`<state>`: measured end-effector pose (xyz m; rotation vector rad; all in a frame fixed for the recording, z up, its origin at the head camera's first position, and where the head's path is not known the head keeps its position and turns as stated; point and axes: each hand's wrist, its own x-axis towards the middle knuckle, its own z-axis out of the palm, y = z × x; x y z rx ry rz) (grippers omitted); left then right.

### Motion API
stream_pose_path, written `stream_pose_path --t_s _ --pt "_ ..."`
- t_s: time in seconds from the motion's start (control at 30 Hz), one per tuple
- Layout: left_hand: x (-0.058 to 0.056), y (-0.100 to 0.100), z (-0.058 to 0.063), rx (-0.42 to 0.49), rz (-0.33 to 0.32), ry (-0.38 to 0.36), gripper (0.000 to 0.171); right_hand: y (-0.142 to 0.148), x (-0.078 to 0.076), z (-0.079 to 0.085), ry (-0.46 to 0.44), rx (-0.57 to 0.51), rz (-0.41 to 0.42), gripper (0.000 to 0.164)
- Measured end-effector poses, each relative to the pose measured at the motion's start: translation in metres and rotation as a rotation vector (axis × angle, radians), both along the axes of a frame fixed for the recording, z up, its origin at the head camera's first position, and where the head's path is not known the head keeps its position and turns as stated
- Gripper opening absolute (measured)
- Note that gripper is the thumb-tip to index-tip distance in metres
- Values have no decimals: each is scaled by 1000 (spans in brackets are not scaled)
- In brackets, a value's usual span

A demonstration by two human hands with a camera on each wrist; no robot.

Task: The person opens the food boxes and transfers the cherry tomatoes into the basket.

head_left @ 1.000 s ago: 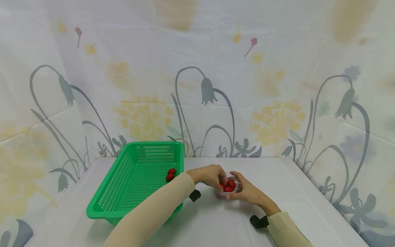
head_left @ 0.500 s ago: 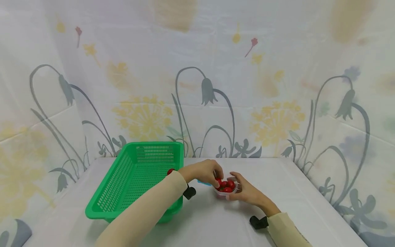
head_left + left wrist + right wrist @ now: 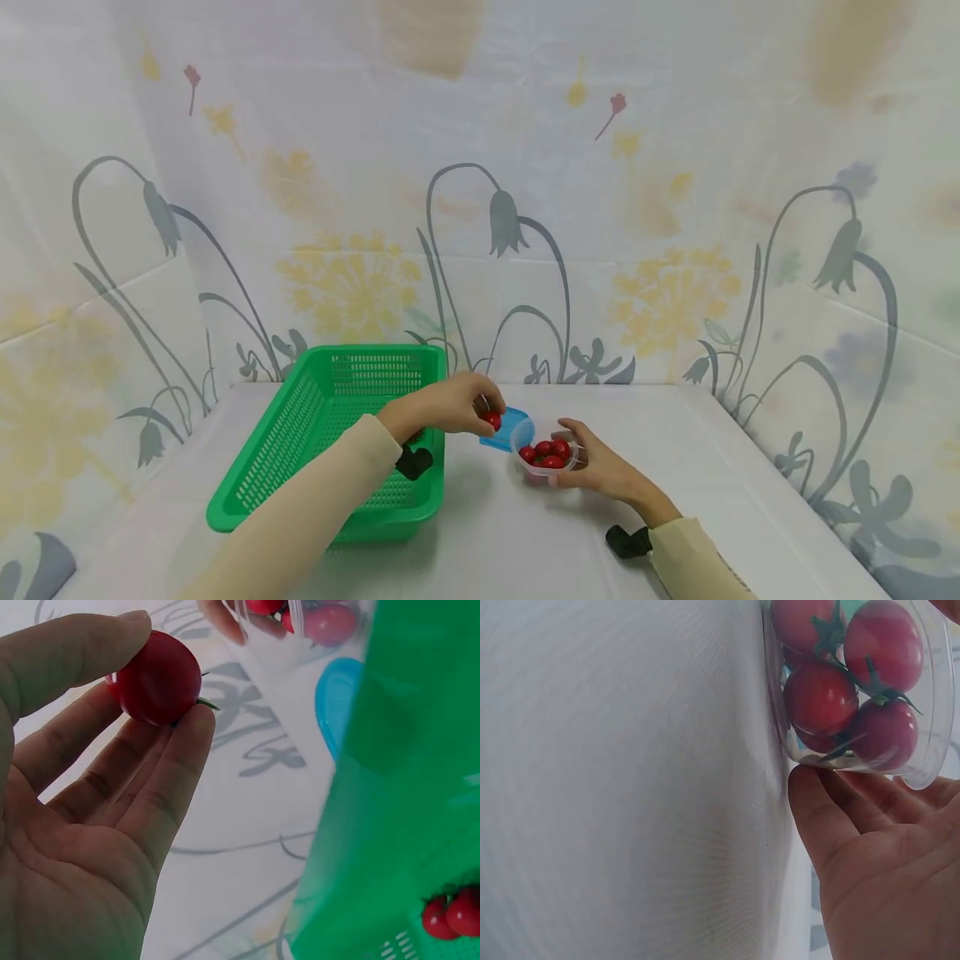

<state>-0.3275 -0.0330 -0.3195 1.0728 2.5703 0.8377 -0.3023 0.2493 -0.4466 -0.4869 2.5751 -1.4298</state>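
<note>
Between the thumb and fingertips of my left hand (image 3: 453, 404) is one cherry tomato (image 3: 159, 679), red with a bit of green stem. That hand is above the right rim of the green basket (image 3: 251, 450), left of a small clear plastic container (image 3: 522, 435). Several cherry tomatoes (image 3: 821, 697) with green stems sit inside the container. My right hand (image 3: 600, 465) holds the container from its right side, thumb in front and fingers behind. In the left wrist view, more cherry tomatoes (image 3: 442, 918) lie in the basket; my left arm mostly hides them in the head view.
A blue lid (image 3: 514, 422) lies on the white tablecloth (image 3: 510, 542) just behind and left of the container. The basket stands at the left with tall slotted walls. A flower-printed curtain (image 3: 480, 208) closes off the back and sides.
My left hand has lifted out of the container with a cherry tomato and moved left to the basket's edge, uncovering the blue lid. My right hand and the container have stayed put.
</note>
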Motion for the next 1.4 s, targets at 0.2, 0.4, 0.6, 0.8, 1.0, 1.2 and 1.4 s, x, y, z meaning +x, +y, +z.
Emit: stream_pose_path --t_s 0.2,0.4,0.6,0.8,1.0,1.2,1.4 --pt "1 -27 1 49 -5 36 22 1 0 0 7 4 6 97" --pt "-2 -52 3 89 20 51 23 0 1 1 4 -8 21 94" --pt "-10 -79 -1 116 39 68 27 -3 -1 3 9 -11 34 94" --pt "-19 -89 -12 93 99 44 28 -1 -1 -1 5 -5 0 97" --pt "-29 -95 -21 70 130 28 28 0 -1 0 10 10 -20 97" --pt "-33 -104 -26 8 137 17 27 0 -2 0 22 -8 11 94" --pt "-36 -110 -40 -66 102 52 24 0 -1 1 9 -36 27 94"
